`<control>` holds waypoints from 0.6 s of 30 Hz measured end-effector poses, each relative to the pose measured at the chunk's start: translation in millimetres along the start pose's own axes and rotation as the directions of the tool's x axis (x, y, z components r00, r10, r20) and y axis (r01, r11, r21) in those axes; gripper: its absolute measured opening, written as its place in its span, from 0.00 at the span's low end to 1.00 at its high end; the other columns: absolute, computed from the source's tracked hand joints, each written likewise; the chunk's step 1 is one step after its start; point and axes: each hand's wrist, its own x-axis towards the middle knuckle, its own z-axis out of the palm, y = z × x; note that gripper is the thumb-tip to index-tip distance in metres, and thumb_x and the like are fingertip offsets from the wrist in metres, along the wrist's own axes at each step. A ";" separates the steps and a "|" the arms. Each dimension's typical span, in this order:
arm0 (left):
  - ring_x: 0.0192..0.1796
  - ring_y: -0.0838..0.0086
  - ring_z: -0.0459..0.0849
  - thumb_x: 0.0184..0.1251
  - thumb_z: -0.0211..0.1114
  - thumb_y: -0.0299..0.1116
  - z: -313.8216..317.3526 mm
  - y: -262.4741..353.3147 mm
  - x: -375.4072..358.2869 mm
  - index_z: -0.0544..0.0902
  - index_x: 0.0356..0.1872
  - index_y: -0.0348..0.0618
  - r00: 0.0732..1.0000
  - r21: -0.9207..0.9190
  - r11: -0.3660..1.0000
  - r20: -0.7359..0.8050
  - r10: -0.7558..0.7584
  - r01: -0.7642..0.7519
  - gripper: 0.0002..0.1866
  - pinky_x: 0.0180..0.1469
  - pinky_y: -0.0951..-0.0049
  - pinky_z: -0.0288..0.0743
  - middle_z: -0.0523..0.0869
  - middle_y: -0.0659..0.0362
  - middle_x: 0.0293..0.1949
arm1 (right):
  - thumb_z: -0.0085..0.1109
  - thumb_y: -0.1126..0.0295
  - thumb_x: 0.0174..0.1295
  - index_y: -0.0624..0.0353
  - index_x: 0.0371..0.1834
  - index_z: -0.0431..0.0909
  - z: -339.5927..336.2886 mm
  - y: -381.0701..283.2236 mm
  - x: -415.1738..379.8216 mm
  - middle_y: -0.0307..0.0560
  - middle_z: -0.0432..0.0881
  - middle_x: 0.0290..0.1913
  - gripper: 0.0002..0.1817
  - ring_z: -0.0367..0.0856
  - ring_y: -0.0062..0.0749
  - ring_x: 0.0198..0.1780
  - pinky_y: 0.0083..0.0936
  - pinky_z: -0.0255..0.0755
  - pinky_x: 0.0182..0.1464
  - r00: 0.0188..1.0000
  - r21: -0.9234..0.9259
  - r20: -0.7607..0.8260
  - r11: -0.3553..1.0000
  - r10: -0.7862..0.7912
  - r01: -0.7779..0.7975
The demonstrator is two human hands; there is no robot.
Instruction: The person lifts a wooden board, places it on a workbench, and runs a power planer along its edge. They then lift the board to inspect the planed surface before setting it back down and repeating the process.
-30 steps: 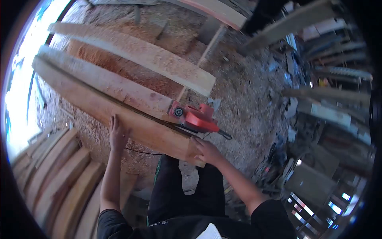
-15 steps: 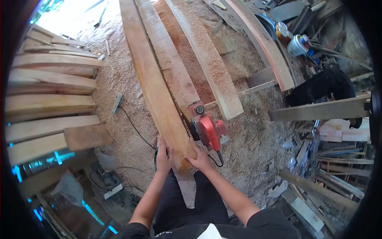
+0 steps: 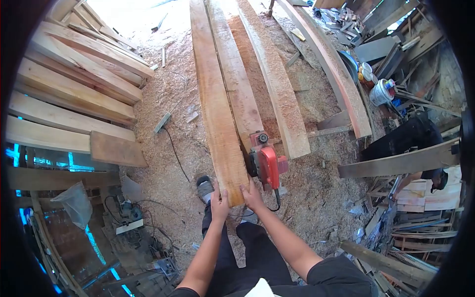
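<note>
A long wooden plank (image 3: 215,109) runs away from me, its near end between my two hands. My left hand (image 3: 219,203) grips the left edge of that end, thumb on top. On the opposite edge, my right hand (image 3: 253,196) holds on in the same way, with its thumb over the upper face. The fingers beneath the wood are hidden. Just beyond my right hand, a red electric planer (image 3: 268,165) rests at the near end of the neighbouring plank (image 3: 242,94), its cord trailing down toward me.
Another shaving-covered plank (image 3: 277,84) and a curved beam (image 3: 336,64) lie to the right. Stacked boards (image 3: 74,104) line the left side. A power cord (image 3: 175,153) crosses the sawdust floor (image 3: 173,183). At far right a person in dark clothes (image 3: 405,136) bends over near a board (image 3: 396,161).
The view has swung, so the planks and planer sit further right in it. My left foot now shows beside the plank's near end. Both hands keep their hold on the plank.
</note>
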 end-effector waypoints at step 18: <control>0.91 0.52 0.55 0.88 0.60 0.42 -18.8 -42.2 6.7 0.63 0.87 0.40 0.991 -0.223 0.971 0.083 0.107 -0.086 0.35 0.86 0.57 0.54 0.57 0.39 0.88 | 0.62 0.57 0.77 0.62 0.78 0.72 27.3 -21.6 -18.4 0.69 0.74 0.72 0.32 0.72 0.67 0.73 0.55 0.63 0.78 0.952 -0.392 -0.203 0.910 -0.227 0.134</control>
